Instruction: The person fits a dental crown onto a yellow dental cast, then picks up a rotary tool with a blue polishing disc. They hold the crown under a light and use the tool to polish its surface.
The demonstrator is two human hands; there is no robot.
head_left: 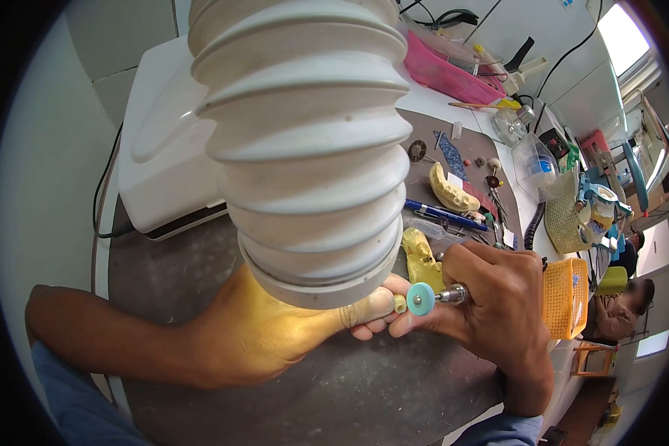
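Observation:
My left hand (293, 327) pinches a small yellowish dental crown (400, 303) between thumb and fingertips. My right hand (502, 308) is wrapped round a metal rotary handpiece (452, 295), which carries a round teal grinding disc (421, 299). The disc's edge is right at the crown, and the fingertips of both hands come close together there. Just beyond them lies a yellow dental model (421, 256), partly covered by my right hand. A wide white ribbed hose (312, 149) hangs over my left hand and hides part of its back and fingers.
A glossy white machine (167, 126) stands at the back left. On the grey mat (312, 401) lie a plaster dental cast (453, 189), a blue pen (446, 215) and several small burs. A pink basket (453, 70) and orange basket (565, 301) line the bench. A person (623, 312) sits farther right.

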